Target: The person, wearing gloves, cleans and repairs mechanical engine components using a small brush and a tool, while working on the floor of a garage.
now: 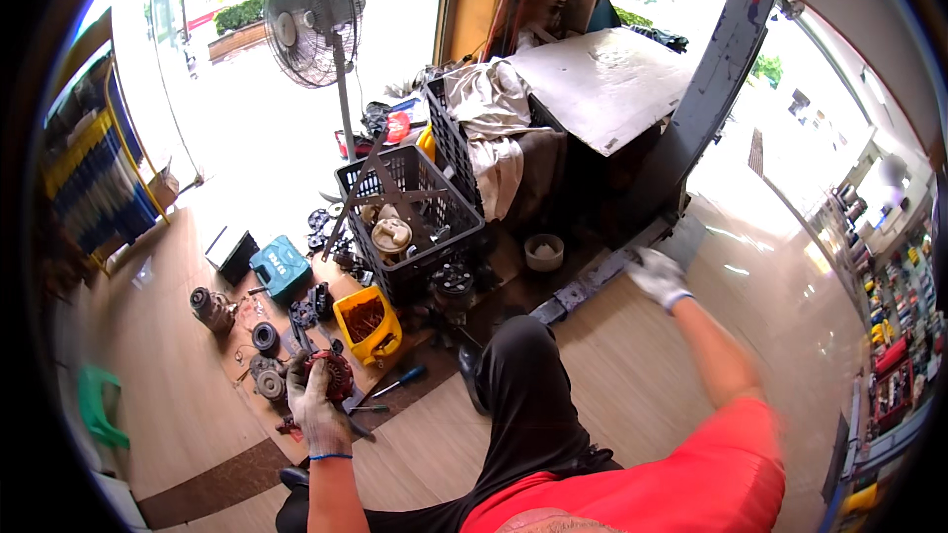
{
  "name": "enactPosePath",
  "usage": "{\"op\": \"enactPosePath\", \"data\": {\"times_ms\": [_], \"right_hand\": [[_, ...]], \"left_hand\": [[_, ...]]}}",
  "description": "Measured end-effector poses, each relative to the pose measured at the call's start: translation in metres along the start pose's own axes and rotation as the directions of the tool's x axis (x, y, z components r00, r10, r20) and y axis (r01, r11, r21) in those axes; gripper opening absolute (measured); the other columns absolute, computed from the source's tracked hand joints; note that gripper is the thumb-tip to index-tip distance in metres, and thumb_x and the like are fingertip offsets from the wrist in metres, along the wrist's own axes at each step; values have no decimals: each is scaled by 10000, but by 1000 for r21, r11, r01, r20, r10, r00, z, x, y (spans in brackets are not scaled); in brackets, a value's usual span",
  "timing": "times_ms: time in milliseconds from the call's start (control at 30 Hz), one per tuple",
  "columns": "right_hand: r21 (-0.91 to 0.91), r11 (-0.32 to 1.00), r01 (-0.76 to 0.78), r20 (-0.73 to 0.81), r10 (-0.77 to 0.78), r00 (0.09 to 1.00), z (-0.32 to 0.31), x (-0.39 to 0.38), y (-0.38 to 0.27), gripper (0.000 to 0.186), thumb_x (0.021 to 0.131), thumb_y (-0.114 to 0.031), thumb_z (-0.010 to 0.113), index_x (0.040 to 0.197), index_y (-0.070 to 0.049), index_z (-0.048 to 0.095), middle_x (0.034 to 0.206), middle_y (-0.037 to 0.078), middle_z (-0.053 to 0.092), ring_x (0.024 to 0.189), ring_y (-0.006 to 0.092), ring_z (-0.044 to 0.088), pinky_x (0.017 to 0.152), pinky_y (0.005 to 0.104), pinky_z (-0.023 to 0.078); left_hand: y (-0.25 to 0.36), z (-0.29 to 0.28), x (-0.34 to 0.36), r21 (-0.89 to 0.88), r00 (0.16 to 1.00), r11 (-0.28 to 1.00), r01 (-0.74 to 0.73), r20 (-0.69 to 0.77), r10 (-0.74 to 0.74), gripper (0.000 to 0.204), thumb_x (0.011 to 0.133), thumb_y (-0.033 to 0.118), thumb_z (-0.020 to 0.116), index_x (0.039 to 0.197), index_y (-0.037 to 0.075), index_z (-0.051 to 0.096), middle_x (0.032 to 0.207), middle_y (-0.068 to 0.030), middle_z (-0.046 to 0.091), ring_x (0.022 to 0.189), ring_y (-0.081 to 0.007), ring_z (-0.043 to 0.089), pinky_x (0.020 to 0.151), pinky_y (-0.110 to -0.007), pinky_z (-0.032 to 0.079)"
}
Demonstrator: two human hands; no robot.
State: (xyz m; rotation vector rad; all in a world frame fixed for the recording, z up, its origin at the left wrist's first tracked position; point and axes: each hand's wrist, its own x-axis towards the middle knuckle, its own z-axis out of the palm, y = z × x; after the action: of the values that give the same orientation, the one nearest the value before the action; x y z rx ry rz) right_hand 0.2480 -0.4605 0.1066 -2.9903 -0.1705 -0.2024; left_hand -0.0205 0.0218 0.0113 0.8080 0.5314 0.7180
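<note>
Left grip (316, 400) on round red part (340, 375), pale-lettered teal case (280, 269) nearby

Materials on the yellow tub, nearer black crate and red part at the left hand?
Yellow tub: likely moulded plastic, smooth; even colour, rounded rim.
Nearer black crate: probably plastic, dark; regular slotted walls.
Red part at the left hand: perhaps painted or coated metal; reddish surface, too small to be sure.
</note>
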Motion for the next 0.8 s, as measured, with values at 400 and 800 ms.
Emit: {"op": "enactPosePath", "data": {"times_ms": [400,800], "right_hand": [[914,196,-356,324,-881,345,137,-83,-417,475,989,-522,543,1257,-134,601,894,45,658,836,180,656,673,315,521],[801,580,-148,598,-782,176,117,-89,-405,191,936,-190,649,1093,-88,681,906,33,670,826,134,654,649,287,525]], "left_hand": [[-5,-1,11,187,985,967,-173,31,170,352,923,88,672,1256,53,566,1138,-60,621,997,-171,629,871,-315,541],[12,-15,17,216,991,975,-56,-108,81,408,927,146,707,1277,5,552,1115,-70,629,957,-147,634,829,-275,545]]}}
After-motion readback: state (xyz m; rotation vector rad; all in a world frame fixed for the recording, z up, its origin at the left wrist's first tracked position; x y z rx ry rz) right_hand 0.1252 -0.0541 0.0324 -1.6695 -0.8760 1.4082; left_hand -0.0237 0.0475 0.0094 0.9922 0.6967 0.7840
